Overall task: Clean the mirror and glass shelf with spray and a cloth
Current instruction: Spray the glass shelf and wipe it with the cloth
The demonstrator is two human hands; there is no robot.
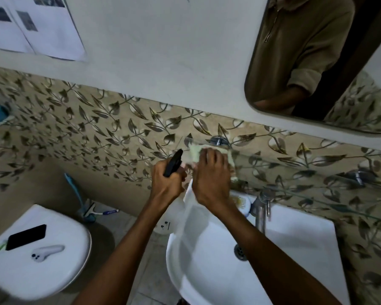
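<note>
My right hand [211,172] lies flat, fingers spread, pressing a pale yellow cloth [196,153] onto the left end of the glass shelf [317,194]; the cloth shows past my fingertips and beside them, so it sits under and just beyond the palm. My left hand [166,180] is closed round the neck of a spray bottle [173,163], its black trigger head poking up above my knuckles, just left of the cloth and nearly touching my right hand. The shelf runs rightwards along the leaf-patterned tiles, above the white basin [218,260] and its tap [262,208]. The mirror [306,69] hangs higher, at upper right.
</note>
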